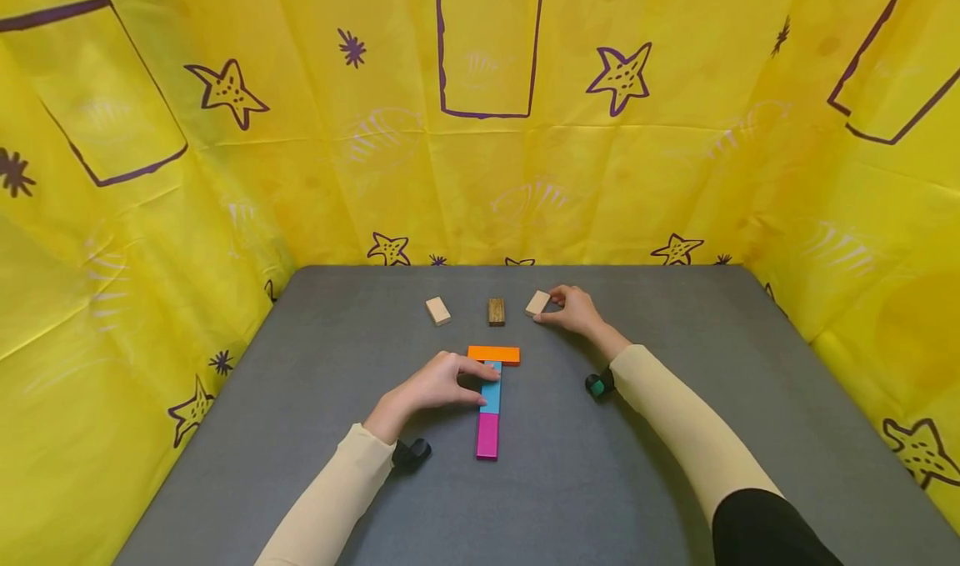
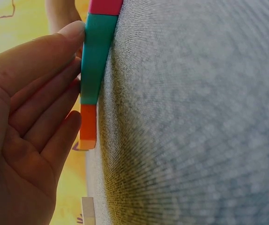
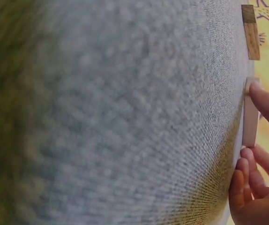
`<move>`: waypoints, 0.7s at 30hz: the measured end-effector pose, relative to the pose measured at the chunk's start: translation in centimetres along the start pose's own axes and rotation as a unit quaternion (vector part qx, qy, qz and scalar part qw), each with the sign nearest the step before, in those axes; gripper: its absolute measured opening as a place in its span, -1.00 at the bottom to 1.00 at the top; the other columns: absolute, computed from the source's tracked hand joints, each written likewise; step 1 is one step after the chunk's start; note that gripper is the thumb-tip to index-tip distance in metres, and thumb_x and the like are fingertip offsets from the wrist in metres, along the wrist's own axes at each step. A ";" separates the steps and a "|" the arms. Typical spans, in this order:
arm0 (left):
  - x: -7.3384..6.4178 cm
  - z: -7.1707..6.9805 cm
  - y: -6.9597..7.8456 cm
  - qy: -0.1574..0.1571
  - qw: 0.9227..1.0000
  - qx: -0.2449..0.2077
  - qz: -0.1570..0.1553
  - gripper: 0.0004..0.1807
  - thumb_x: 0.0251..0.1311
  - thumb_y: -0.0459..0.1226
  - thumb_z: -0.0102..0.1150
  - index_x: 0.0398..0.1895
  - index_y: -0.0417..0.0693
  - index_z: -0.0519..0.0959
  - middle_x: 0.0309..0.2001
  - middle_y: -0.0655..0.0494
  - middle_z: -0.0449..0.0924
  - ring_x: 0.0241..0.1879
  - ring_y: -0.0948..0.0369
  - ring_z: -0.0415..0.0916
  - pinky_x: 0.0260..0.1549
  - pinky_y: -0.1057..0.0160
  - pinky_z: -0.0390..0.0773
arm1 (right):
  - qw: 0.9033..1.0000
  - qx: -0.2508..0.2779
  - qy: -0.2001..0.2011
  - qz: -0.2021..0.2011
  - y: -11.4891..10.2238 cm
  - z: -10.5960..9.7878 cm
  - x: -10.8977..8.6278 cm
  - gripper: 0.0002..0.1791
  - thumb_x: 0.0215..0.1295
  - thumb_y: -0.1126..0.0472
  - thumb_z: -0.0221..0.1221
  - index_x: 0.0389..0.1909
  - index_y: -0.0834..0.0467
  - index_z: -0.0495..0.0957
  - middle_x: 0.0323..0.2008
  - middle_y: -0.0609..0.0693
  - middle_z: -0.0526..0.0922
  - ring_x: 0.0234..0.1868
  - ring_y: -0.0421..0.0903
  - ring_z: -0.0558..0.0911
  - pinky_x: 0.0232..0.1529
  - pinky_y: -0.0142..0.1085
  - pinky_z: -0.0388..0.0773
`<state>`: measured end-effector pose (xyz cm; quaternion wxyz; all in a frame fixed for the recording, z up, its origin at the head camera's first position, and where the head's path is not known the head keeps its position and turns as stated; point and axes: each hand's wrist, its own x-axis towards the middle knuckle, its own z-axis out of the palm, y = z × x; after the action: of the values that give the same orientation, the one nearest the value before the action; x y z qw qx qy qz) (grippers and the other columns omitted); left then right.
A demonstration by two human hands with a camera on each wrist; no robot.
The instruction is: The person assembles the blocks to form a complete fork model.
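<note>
A magenta block (image 1: 487, 438), a blue block (image 1: 491, 395) and an orange block (image 1: 504, 355) lie end to end in a T, the orange one crosswise at the far end. My left hand (image 1: 437, 384) rests its fingertips and thumb tip on the blue block, fingers fairly straight. Farther away, my right hand (image 1: 576, 312) pinches a pale wooden block (image 1: 537, 303) between thumb and fingers at its two ends. In the right wrist view this pale block (image 3: 250, 117) sits flat at the table surface, thumb on one end.
A brown wood-grained block (image 1: 496, 312) lies beyond the orange one. Left of it is another pale wooden block (image 1: 438, 311), turned at an angle. All stand on a grey table (image 1: 570, 483), with a yellow patterned curtain (image 1: 480, 182) round its back and sides.
</note>
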<state>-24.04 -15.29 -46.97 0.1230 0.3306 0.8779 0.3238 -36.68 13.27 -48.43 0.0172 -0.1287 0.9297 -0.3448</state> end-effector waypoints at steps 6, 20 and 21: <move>0.0 0.0 -0.1 0.001 1.000 0.003 0.004 -0.53 -0.01 -0.12 0.42 0.06 0.18 0.62 0.01 0.47 0.60 0.11 0.44 0.46 0.17 0.28 0.43 | 1.000 -0.004 0.005 0.007 -0.2 0.0 0.0 -0.27 -0.01 -0.05 0.41 0.11 0.31 0.47 -0.02 0.24 0.56 0.01 0.13 0.53 0.08 -0.04 0.48; -0.1 0.0 -0.1 0.002 1.000 0.002 0.005 -0.54 0.00 -0.13 0.41 0.06 0.19 0.63 0.01 0.44 0.61 0.11 0.41 0.48 0.16 0.25 0.45 | 1.000 -0.004 0.014 0.018 -0.3 -0.2 -0.2 -0.29 -0.04 -0.08 0.42 0.05 0.28 0.49 -0.06 0.19 0.60 -0.03 0.10 0.55 0.06 -0.06 0.50; -0.1 0.0 -0.1 0.001 1.000 0.001 0.003 -0.54 0.01 -0.13 0.41 0.06 0.18 0.62 0.01 0.44 0.61 0.11 0.41 0.48 0.17 0.25 0.44 | 1.000 -0.005 0.015 0.017 -0.3 -0.2 -0.3 -0.29 -0.04 -0.08 0.42 0.05 0.28 0.50 -0.06 0.19 0.60 -0.03 0.09 0.55 0.05 -0.07 0.50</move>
<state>-24.05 -15.39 -47.05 0.1206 0.3334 0.8773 0.3235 -36.39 13.28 -48.09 0.0086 -0.1077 0.9336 -0.3416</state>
